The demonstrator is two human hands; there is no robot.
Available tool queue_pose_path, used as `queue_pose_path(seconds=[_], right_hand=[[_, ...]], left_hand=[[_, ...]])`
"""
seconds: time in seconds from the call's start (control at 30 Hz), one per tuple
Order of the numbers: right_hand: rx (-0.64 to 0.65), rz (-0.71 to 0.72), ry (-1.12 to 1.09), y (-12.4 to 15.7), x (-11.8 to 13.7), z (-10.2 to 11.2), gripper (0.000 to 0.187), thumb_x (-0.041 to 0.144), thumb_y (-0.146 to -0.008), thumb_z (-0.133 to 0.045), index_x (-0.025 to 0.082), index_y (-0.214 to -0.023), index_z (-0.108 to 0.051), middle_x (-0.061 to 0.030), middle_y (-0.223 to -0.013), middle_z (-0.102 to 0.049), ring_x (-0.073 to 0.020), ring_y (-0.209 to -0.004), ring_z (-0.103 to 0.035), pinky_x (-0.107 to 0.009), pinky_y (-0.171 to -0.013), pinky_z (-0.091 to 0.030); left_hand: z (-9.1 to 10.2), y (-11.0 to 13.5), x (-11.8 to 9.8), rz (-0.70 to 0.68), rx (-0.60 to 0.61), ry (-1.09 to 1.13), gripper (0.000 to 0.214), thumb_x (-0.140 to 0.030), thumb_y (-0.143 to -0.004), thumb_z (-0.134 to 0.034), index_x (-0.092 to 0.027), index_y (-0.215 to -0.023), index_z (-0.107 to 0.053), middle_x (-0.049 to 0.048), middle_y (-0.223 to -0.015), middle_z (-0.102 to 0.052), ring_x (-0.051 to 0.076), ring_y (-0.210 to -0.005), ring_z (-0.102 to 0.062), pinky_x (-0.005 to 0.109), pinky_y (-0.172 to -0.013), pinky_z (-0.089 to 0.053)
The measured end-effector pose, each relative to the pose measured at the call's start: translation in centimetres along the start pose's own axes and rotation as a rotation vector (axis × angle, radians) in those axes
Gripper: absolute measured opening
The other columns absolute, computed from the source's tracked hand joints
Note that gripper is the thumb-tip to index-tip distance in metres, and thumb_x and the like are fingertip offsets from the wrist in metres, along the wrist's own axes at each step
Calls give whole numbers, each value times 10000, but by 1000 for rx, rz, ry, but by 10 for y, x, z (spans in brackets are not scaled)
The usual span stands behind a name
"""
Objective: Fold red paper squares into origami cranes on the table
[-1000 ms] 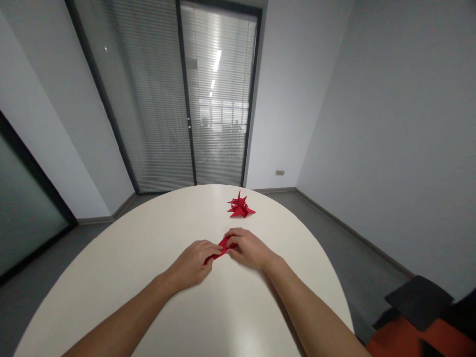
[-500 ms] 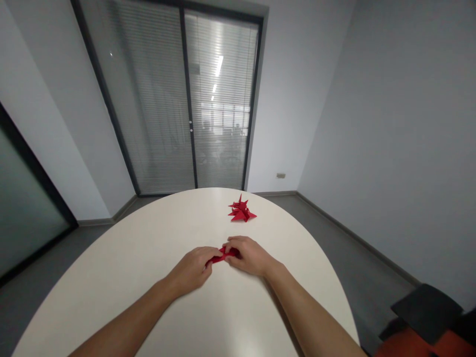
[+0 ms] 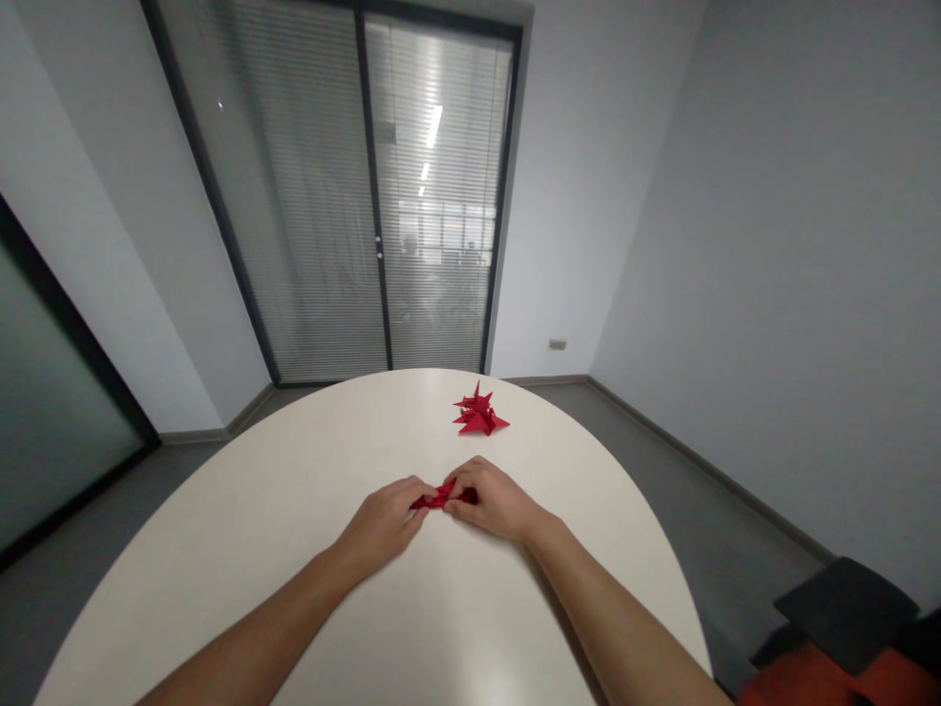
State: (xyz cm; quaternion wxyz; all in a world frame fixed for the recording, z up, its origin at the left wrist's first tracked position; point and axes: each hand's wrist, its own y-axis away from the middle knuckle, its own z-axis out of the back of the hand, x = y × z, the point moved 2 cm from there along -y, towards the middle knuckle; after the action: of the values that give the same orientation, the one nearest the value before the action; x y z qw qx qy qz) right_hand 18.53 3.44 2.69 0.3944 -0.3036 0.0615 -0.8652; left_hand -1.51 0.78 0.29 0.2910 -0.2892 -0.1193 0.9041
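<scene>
A small piece of folded red paper [image 3: 439,498] is held between my two hands, low over the middle of the table. My left hand [image 3: 389,515] pinches its left end between thumb and fingers. At the right end, my right hand [image 3: 491,498] grips the paper with fingers bent over it. Parts of the paper are covered by my fingers, so its full shape is hidden. Beyond my hands lies a cluster of pointed red origami pieces [image 3: 480,416], apart from both hands; they look like folded paper cranes.
The round white table [image 3: 309,471] spreads out under my arms. A chair with a black and orange-red surface [image 3: 845,613] stands at the lower right. Past the table's far edge is a glass partition with blinds [image 3: 441,294]; a plain wall [image 3: 779,275] rises on the right.
My right fingers have shifted a little on the folded paper, the knuckles slightly higher. My left hand has moved slightly right and up. The red cluster stays in place.
</scene>
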Motion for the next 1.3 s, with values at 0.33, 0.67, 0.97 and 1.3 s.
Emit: queue_pose_path(seconds=[0.33, 0.67, 0.97, 1.3], right_hand=[[31, -23, -24, 2, -8, -2, 100, 240, -872, -656, 207, -803, -720, -24, -913, -735, -177, -845, -638, -275, -767, -454], [-25, -94, -57, 1, -6, -8, 215, 98, -826, -604, 208, -988, -694, -21, -938, -708, -155, -814, -617, -245, -734, -446], [-7, -45, 41, 2, -5, -10, 108, 153, -837, -616, 198, -886, -700, -25, -886, -695, -158, -789, -623, -245, -719, -442], [84, -5, 68, 3, -8, -11, 163, 213, -820, -671, 218, -966, -744, -30, -920, -732, -183, -863, -635, -259, -769, -435]], left_hand=[[-4, 1, 7, -11, -5, -31, 239, -146, -905, -528, -243, -1066, -674, 19, -996, -713, 182, -920, -651, 295, -843, -504], [-2, 0, 3, -11, 15, -58, 227, -151, -918, -512, -250, -1060, -659, 12, -995, -711, 181, -907, -655, 288, -824, -495], [2, -1, -3, -42, -6, -52, 209, -127, -910, -497, -241, -1026, -629, 19, -1018, -641, 163, -901, -637, 265, -813, -493], [-2, 0, 4, 9, 38, -56, 162, -173, -924, -531, -234, -1014, -651, 10, -988, -704, 181, -926, -648, 284, -813, -480]])
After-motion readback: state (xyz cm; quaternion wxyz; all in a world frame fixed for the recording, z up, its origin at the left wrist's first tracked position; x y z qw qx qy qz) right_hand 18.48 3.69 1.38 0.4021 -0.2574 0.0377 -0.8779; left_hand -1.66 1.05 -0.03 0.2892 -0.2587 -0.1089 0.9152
